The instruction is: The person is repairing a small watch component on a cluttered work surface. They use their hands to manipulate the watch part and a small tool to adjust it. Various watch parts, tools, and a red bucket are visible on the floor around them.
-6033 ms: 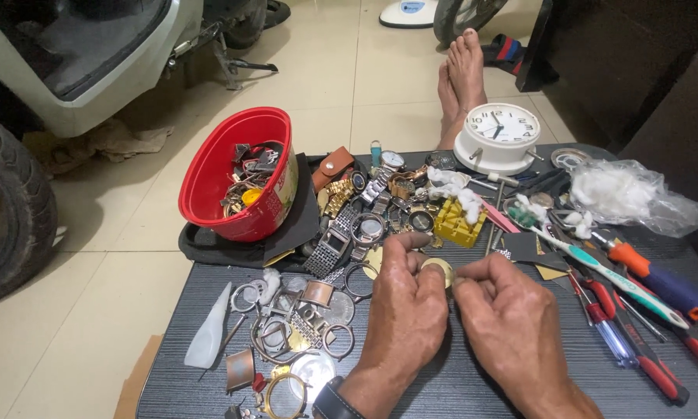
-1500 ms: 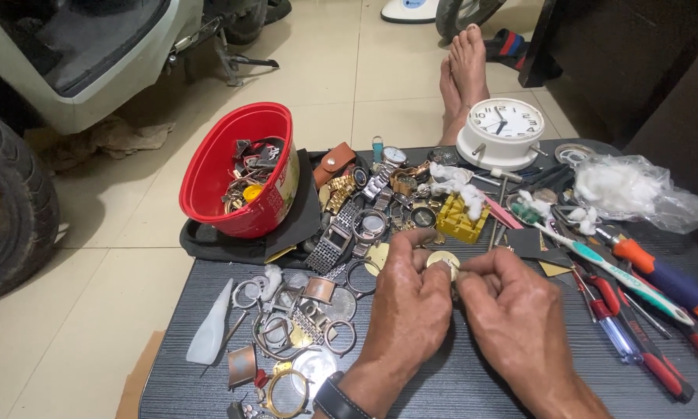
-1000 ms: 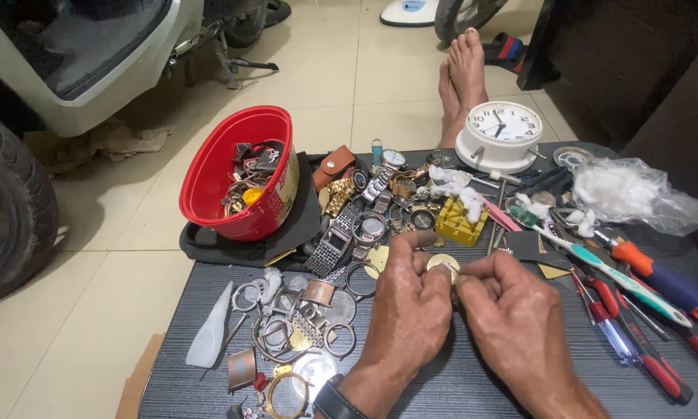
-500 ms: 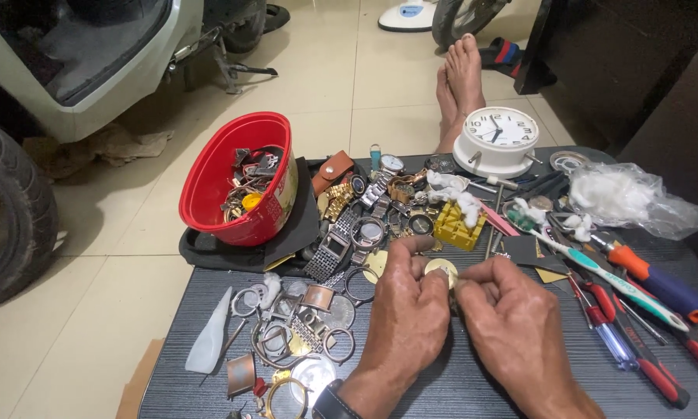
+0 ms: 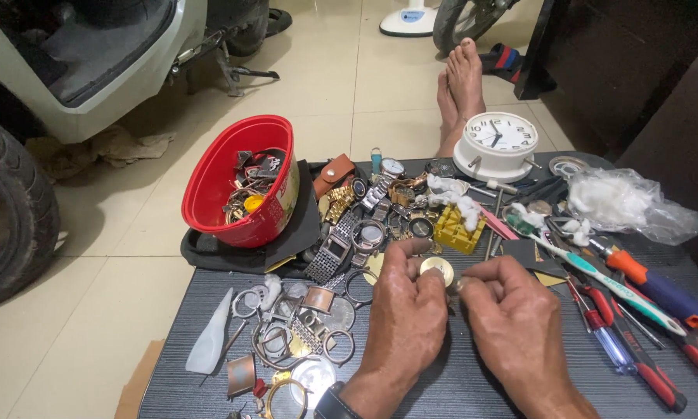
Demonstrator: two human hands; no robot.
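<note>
- Centrally, the left hand [image 5: 405, 310] pinches a small round gold watch case [image 5: 436, 269] between thumb and fingertips, just above the dark table [image 5: 473, 388].
- Its flat round face tilts up towards the camera; being a disc, it shows no clear long axis.
- Beside it, the right hand [image 5: 512, 318] is closed around a thin tool [image 5: 459, 284] whose tip points left, at the case's edge; the tool is too small to name.
- Left of the hands lie loose watch rings and parts [image 5: 294, 334].
- Behind them stand a red bowl [image 5: 244, 182] of parts, a yellow block [image 5: 457, 230] and a white clock [image 5: 495, 145].
- Screwdrivers [image 5: 644, 310] lie at the right, pointing away from the person.
</note>
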